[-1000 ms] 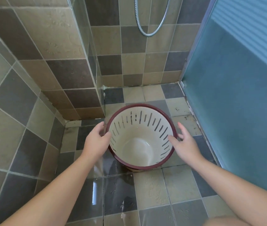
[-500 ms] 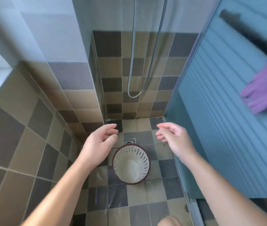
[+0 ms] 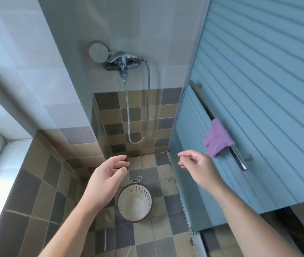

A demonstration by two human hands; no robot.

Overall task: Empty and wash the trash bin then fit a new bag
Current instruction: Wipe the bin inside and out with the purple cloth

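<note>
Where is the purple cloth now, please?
In the head view, the purple cloth hangs on the metal bar of the blue door, at the right, just above the right hand.

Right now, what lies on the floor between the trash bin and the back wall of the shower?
In the head view, only the floor drain sits between the trash bin and the back wall.

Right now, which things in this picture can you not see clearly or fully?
Head view only:
- Trash bin: its left rim is hidden behind the left hand.
- Floor drain: too small to read any detail.
- Purple cloth: its far side hangs behind the towel bar.
- Both forearms: cut off by the bottom edge.
</note>
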